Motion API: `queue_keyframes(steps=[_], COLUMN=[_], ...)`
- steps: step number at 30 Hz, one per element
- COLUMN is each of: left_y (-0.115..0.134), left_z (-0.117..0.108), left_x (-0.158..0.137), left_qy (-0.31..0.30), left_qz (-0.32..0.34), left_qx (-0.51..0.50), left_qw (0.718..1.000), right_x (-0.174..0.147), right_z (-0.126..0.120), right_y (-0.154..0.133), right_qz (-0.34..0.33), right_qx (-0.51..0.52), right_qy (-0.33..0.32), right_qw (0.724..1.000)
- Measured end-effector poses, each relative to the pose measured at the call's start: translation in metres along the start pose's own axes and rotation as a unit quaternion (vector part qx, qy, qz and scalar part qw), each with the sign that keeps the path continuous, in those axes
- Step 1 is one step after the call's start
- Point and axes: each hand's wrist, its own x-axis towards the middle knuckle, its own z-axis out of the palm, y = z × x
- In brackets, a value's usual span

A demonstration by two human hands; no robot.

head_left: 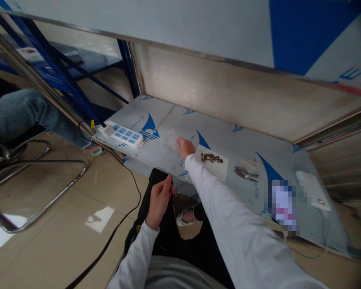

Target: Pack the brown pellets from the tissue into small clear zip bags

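My right hand [185, 148] reaches over the shelf, its fingers closed at the edge of a crumpled clear plastic bag [169, 141]. My left hand [160, 197] is held above my lap in front of the shelf edge, thumb pressed against curled fingers. Whether anything is inside that pinch I cannot make out. To the right of my right hand, small dark brown pieces [211, 157] lie scattered on a white sheet [223, 169]. Beyond them is a clear bag of similar dark pieces [246, 173].
A white power strip [124, 135] with blue sockets sits at the shelf's left end, and a black cable [117, 227] runs down across the floor. At the right lie a white device with a cord [314, 189] and a pixelated object [283, 205]. Another person's leg [33, 108] is at left.
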Motion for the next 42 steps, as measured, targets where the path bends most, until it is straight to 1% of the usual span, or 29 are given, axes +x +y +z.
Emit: queue_keyframes(steps=[3,7,11,17,19,21,23,25,26,28,30,32,33,34,35,37,39,42], left_y=[0.0,0.001,-0.001,-0.004,-0.005,-0.005,-0.005,-0.005,-0.005,-0.004,-0.003,0.0,0.002,0.004,0.007,0.015,0.023,0.031], left_z=[0.0,-0.002,-0.002,-0.001,-0.001,-0.002,-0.002,-0.002,-0.003,-0.003,-0.003,-0.004,-0.004,-0.004,-0.004,-0.003,0.0,0.007], left_x=[0.0,0.0,0.0,0.001,0.002,0.002,0.002,0.002,0.002,0.002,0.004,0.005,0.005,0.005,0.004,0.001,-0.004,-0.01], left_qy=[-0.004,-0.003,-0.004,-0.015,-0.014,-0.013,-0.012,-0.013,-0.011,0.001,0.023,0.051,0.063,0.074,0.083,0.086,0.063,0.006], left_qz=[-0.001,-0.003,-0.001,0.001,0.002,0.003,0.002,0.0,-0.001,0.002,0.017,0.042,0.055,0.067,0.076,0.087,0.089,0.069], left_qx=[-0.003,-0.005,-0.003,0.002,0.004,0.006,0.006,0.005,0.006,0.004,-0.002,-0.014,-0.022,-0.031,-0.042,-0.066,-0.08,-0.072], left_qw=[1.0,1.0,1.0,1.0,1.0,1.0,1.0,1.0,1.0,1.0,1.0,0.998,0.996,0.995,0.993,0.99,0.991,0.995], right_x=[0.001,0.0,0.0,0.003,0.005,0.008,0.011,0.014,0.014,0.009,-0.008,-0.037,-0.056,-0.076,-0.097,-0.136,-0.167,-0.193], right_z=[0.0,0.0,-0.004,-0.013,-0.015,-0.017,-0.019,-0.02,-0.02,-0.02,-0.018,-0.016,-0.016,-0.016,-0.016,-0.017,-0.016,-0.012], right_y=[0.0,0.004,0.008,0.007,0.006,0.007,0.008,0.009,0.01,0.01,0.011,0.012,0.013,0.014,0.015,0.018,0.021,0.032], right_qz=[-0.008,0.0,0.005,-0.02,-0.019,-0.012,-0.008,-0.011,-0.011,-0.015,-0.022,-0.034,-0.04,-0.049,-0.059,-0.082,-0.104,-0.129], right_qx=[-0.012,-0.032,-0.045,-0.055,-0.044,0.017,0.128,0.231,0.268,0.305,0.354,0.429,0.469,0.488,0.482,0.443,0.4,0.359], right_qy=[-0.013,-0.025,-0.015,-0.006,0.006,0.027,0.039,0.029,0.018,-0.008,-0.033,-0.042,-0.031,-0.009,0.026,0.088,0.132,0.166], right_qw=[1.0,0.999,0.999,0.998,0.999,0.999,0.991,0.972,0.963,0.952,0.934,0.902,0.882,0.871,0.874,0.888,0.901,0.909])
